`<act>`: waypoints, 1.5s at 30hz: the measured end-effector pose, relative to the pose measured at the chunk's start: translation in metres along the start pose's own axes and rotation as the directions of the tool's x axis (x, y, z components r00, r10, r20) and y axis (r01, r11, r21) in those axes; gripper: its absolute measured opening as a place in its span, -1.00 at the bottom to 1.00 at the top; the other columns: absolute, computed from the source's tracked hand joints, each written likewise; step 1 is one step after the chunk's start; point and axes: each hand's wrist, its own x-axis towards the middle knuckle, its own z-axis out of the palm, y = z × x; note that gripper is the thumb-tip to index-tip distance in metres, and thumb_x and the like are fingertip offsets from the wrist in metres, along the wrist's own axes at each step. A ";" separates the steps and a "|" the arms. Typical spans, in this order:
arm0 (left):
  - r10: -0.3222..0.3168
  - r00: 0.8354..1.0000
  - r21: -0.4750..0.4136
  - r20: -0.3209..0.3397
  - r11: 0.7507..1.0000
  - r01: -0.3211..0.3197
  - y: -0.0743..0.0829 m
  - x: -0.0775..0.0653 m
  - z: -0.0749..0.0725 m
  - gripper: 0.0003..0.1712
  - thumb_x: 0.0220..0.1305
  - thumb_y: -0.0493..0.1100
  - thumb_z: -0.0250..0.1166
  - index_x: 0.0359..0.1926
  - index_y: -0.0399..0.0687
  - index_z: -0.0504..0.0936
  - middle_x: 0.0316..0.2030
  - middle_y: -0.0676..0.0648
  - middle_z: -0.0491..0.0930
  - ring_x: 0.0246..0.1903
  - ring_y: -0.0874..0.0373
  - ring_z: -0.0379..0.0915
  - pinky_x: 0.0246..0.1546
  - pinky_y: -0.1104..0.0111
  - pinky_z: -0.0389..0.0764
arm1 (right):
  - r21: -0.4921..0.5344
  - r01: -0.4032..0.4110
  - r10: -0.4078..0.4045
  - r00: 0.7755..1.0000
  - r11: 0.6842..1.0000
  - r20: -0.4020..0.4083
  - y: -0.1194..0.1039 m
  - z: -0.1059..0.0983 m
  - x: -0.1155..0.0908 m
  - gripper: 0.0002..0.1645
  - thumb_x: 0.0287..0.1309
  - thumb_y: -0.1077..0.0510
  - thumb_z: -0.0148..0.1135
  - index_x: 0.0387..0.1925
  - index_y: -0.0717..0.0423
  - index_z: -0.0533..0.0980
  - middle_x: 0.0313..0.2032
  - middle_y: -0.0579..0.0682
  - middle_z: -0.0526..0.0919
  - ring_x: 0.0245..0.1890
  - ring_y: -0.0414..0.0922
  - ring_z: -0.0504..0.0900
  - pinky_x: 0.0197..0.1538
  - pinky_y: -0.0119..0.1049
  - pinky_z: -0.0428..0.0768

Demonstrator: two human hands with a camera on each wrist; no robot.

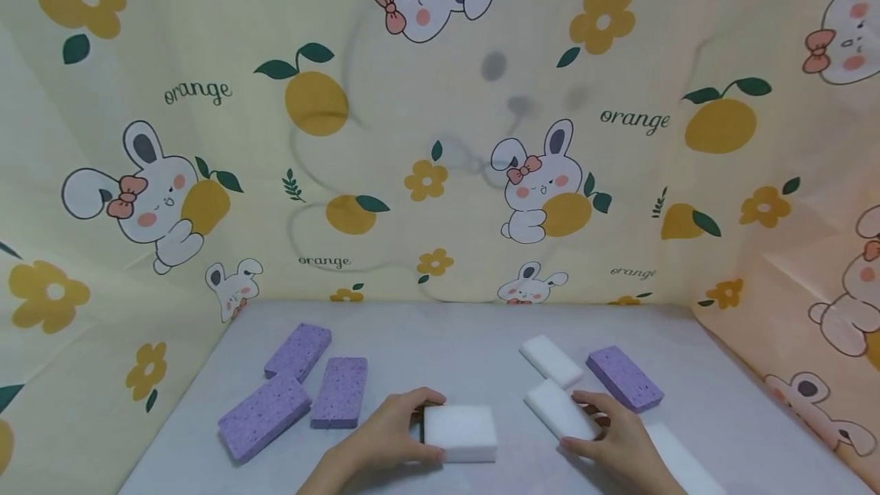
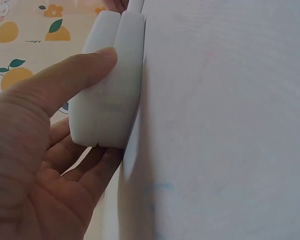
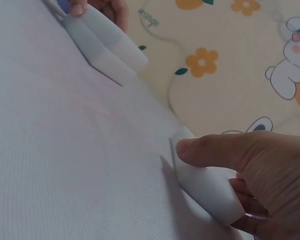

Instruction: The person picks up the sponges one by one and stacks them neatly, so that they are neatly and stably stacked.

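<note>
Two stacked white blocks [image 1: 462,431], pinched by the left hand [image 1: 390,434]; over there, the right hand [image 1: 619,438] pinches a lone white block [image 1: 558,408]!

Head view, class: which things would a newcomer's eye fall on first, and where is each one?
Probably the cloth printed with rabbits and oranges, which rises behind the table. Next, near the front, the left hand grips two stacked white sponges, and the right hand grips another white sponge. The purple sponges also stand out, three lying left of the left hand and a fourth just beyond the right hand.
</note>
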 end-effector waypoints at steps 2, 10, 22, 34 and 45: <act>0.002 1.000 0.002 0.002 1.000 -0.002 0.000 0.000 0.000 -0.23 -0.06 0.02 0.60 0.19 -0.06 0.51 0.09 0.05 0.55 0.06 0.19 0.48 0.12 0.27 0.50 | 0.012 0.010 -0.010 1.000 1.000 0.002 0.001 -0.001 0.000 -0.01 -0.40 -0.02 0.71 0.15 0.24 0.51 0.01 0.12 0.61 -0.12 -0.02 0.58 -0.08 -0.04 0.63; -0.013 1.000 -0.003 0.007 1.000 0.013 0.002 0.000 0.000 -0.23 -0.06 0.00 0.60 0.19 -0.05 0.52 0.10 0.06 0.55 0.07 0.17 0.48 0.13 0.23 0.49 | 0.063 0.051 -0.050 0.999 0.997 -0.016 0.003 -0.002 -0.002 -0.08 -0.37 0.04 0.71 0.12 0.23 0.53 0.00 0.09 0.62 0.00 0.02 0.58 0.01 -0.06 0.61; 0.000 1.000 0.004 0.004 1.000 0.000 0.003 -0.001 0.000 -0.23 -0.06 0.01 0.59 0.19 -0.06 0.51 0.10 0.05 0.55 0.08 0.18 0.48 0.15 0.23 0.48 | 0.061 0.155 -0.151 0.986 0.986 -0.070 0.001 -0.001 -0.004 -0.23 -0.30 0.14 0.68 0.05 0.23 0.58 -0.04 0.04 0.64 -0.01 0.02 0.58 0.01 -0.12 0.62; 0.001 1.000 0.022 -0.002 1.000 -0.001 0.003 -0.002 0.000 -0.24 -0.05 0.01 0.59 0.19 -0.05 0.52 0.09 0.06 0.55 0.07 0.17 0.49 0.13 0.23 0.49 | 0.030 0.324 -0.318 0.940 0.946 -0.128 0.002 0.000 -0.005 -0.27 -0.35 0.19 0.69 0.01 0.14 0.60 -0.06 -0.05 0.64 -0.11 -0.18 0.57 -0.12 -0.21 0.65; 0.006 1.000 0.021 -0.005 1.000 -0.006 0.003 -0.001 0.001 -0.23 -0.07 0.02 0.60 0.18 -0.05 0.52 0.09 0.06 0.56 0.06 0.19 0.49 0.12 0.24 0.50 | 0.033 0.415 -0.407 0.903 0.909 -0.141 0.005 0.002 -0.005 -0.28 -0.33 0.19 0.68 0.02 0.12 0.60 -0.07 -0.01 0.66 -0.10 -0.28 0.55 -0.20 -0.33 0.62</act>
